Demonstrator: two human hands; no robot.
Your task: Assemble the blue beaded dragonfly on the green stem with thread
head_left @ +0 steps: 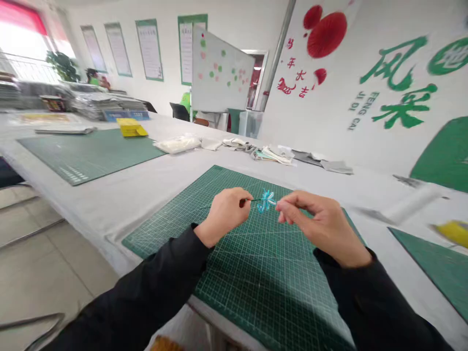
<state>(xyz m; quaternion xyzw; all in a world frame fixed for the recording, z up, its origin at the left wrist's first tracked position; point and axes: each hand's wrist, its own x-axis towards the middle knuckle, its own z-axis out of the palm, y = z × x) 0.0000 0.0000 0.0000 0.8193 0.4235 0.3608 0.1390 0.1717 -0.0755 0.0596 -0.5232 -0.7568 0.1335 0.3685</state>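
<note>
A long white-covered worktop (109, 214) runs across the room, with a whiteboard (219, 63) beyond it at top centre and stacked papers (106, 108) at the upper left. A green cutting mat (84, 156) lies left of centre, with a yellow box (130, 127) just past it and a white bag (177, 144) mid-frame. A larger green cutting mat (252, 297) sits directly before the person, and both hands work raised above it. The left hand (226, 217) pinches a thin dark stem (252, 199) in a narrow grip. The right hand (325, 226) brings its fingertips (283, 207) narrowly against a small turquoise looped piece (266, 201) on the stem; whether they hold it, I cannot tell. Pinching this close to the piece gives the fine stem steady support.
</note>
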